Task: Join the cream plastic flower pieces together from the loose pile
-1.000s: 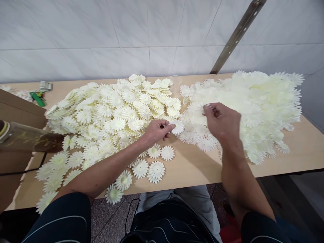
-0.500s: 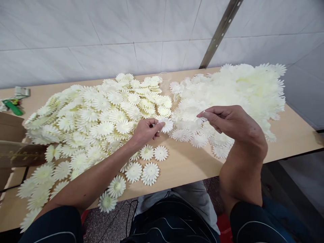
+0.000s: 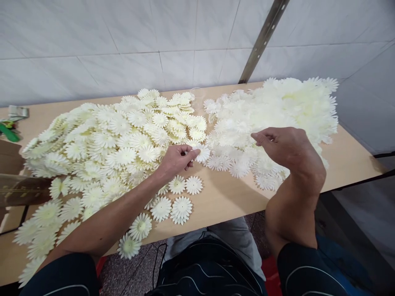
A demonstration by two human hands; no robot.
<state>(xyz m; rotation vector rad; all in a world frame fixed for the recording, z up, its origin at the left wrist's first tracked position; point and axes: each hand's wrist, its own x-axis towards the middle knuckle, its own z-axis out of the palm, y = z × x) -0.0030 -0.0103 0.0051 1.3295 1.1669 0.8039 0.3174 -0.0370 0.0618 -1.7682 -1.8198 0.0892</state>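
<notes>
My left hand [image 3: 178, 160] pinches a white artificial flower [image 3: 202, 153] by its edge between thumb and fingers, just above the table's middle. To the right, my right hand [image 3: 279, 144] hovers over a heap of thin white flower pieces [image 3: 234, 127], thumb and forefinger pressed together. Whatever is between those fingertips, if anything, does not stand out against the white heap. Left of my left hand spreads a large pile of cream artificial flowers [image 3: 117, 135] with yellowish centres. Several single flowers [image 3: 181, 209] lie near the front edge, below my left hand.
The wooden table [image 3: 228, 197] backs onto a tiled wall [image 3: 129, 33] with a slotted metal upright [image 3: 262, 41]. At the far left lie a green-handled tool [image 3: 9, 132] and a cardboard box [image 3: 10, 158]. Some flowers overhang the front edge.
My right hand has moved slightly right, away from my left hand, its fingers still pinched. My left hand keeps the flower in nearly the same spot. The view has shifted a little.
</notes>
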